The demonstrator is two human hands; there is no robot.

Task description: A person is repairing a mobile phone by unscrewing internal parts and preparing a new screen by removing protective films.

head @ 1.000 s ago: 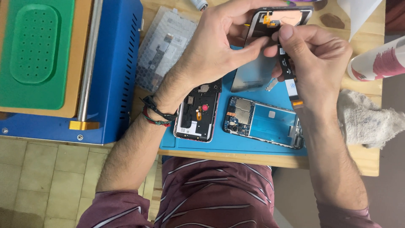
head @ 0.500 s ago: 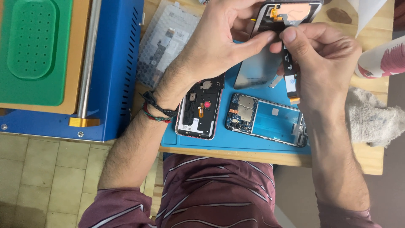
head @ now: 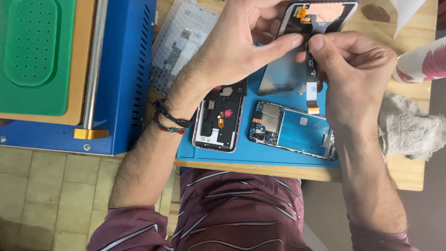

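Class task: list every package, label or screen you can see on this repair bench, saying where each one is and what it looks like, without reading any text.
Phone screen assembly: held above the blue mat by both hands, dark rectangle, coppery back, ribbon cable hanging.
Clear bubble-wrap package: beside the blue machine, holds a grey part.
White label: on the open black phone back, small rectangle.

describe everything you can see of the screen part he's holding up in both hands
The screen assembly is a thin dark panel seen from its back, with a copper-coloured sheet across it and an orange tab at one corner. It is held above the blue mat, partly cut off by the top edge of the picture. A flex ribbon hangs down from it, ending in a gold connector. The left hand grips its side; the right hand pinches the ribbon.
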